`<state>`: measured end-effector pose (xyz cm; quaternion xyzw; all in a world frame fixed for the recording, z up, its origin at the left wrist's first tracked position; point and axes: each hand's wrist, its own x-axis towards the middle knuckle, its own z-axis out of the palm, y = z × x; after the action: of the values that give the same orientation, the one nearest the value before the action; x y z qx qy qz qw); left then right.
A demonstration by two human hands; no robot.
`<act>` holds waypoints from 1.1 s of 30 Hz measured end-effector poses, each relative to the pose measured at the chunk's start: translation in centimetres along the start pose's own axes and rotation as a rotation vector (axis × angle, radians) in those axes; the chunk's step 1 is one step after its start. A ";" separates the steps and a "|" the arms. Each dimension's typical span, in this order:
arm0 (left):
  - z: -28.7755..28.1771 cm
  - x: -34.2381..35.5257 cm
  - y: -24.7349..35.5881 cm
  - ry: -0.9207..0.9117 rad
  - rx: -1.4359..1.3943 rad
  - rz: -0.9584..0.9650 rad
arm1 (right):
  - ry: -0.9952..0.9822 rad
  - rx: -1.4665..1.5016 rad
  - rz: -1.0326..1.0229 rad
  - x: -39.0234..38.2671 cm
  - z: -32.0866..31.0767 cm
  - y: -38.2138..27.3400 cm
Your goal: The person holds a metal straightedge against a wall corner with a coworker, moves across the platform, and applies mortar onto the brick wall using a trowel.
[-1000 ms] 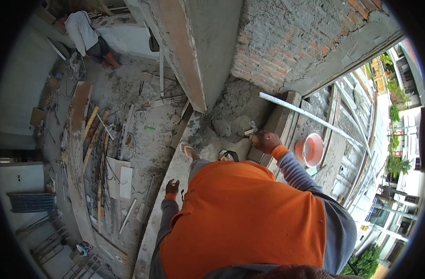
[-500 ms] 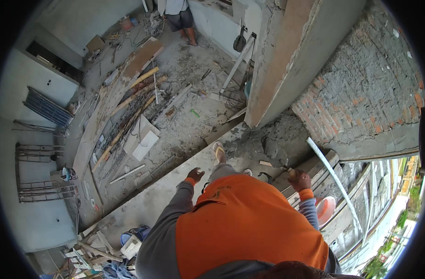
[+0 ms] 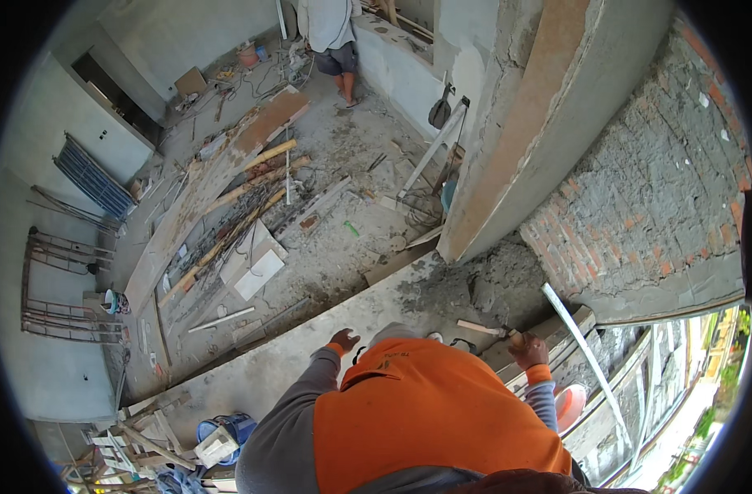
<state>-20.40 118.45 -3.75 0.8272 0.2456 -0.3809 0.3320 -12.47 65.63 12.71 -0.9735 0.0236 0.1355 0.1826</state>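
My right hand (image 3: 531,352) is closed round the short wooden handle of a trowel (image 3: 517,337), whose blade is dark and hard to make out. It is at the edge of the ledge, close to a pale strip of wood (image 3: 478,328). Just beyond lies a heap of wet grey mortar (image 3: 495,284) against the foot of the wall. My left hand (image 3: 344,339) hangs over the concrete ledge (image 3: 310,350) with nothing in it, its fingers loosely apart. Beside my right forearm stands a bucket or basin with a reddish rim (image 3: 570,405).
A concrete column (image 3: 549,123) rises ahead, with a partly plastered brick wall (image 3: 639,198) to its right. A pale bar (image 3: 586,354) slants at the right. Boards and poles (image 3: 228,222) litter the lower floor. Another person (image 3: 331,41) stands far off. A blue bucket (image 3: 236,426) stands left.
My view has shifted and my body leans further forward, covering the foot seen before. My right hand with the trowel is now nearer the pale wood strip. My left hand stays empty.
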 end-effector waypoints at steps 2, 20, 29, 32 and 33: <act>-0.7 0.7 0.6 0.041 0.002 0.043 | 0.014 0.005 0.005 -0.2 -0.4 -0.6; 1.4 4.5 -5.5 -0.137 -0.108 0.088 | 0.098 0.103 0.250 -8.2 -6.2 -0.8; -2.8 3.4 -3.1 -0.027 0.093 0.068 | 0.200 -0.044 0.354 -10.3 -7.3 -1.0; -3.6 3.7 -1.6 -0.009 0.064 0.093 | 0.199 0.051 0.331 -10.2 -6.0 -0.5; -3.8 3.7 -1.1 0.030 0.046 0.130 | 0.184 0.045 0.347 -10.1 -5.6 -0.4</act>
<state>-17.19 122.53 -5.27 0.8545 0.1878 -0.3515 0.3330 -20.77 63.94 20.60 -0.9588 0.2106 0.0750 0.1752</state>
